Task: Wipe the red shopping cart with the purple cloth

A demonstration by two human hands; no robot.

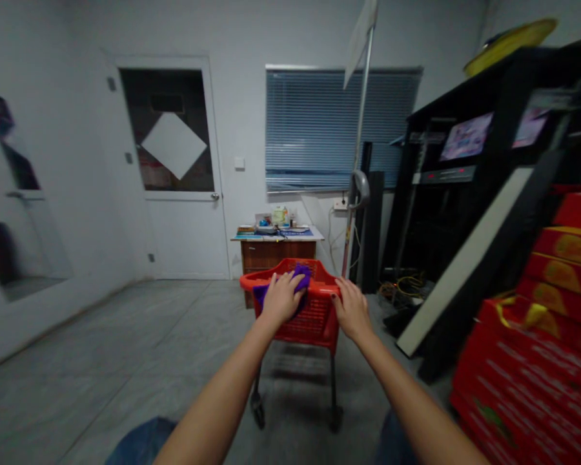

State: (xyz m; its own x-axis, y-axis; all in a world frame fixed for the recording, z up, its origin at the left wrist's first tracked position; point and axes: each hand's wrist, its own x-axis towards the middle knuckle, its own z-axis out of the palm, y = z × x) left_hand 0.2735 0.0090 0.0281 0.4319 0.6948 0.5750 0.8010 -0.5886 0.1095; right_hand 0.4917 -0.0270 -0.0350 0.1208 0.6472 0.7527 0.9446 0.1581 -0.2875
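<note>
A small red shopping cart point(307, 323) stands upright on the floor in front of me, its basket of perforated plastic. My left hand point(283, 297) lies over the near rim at the left, gripping a purple cloth point(301, 279) that is bunched against the rim and hangs partly below it. At the right end of the same rim, my right hand point(351, 307) is closed around the red edge, thumb on the near side. The left palm and some of the cloth beneath it are hidden.
A small wooden cabinet point(300, 248) with items on top stands behind the cart. Stacked red boxes point(527, 374) and a leaning pale board point(465, 258) are at the right, near a black rack point(503, 84). A white door point(184, 232) is at the back left.
</note>
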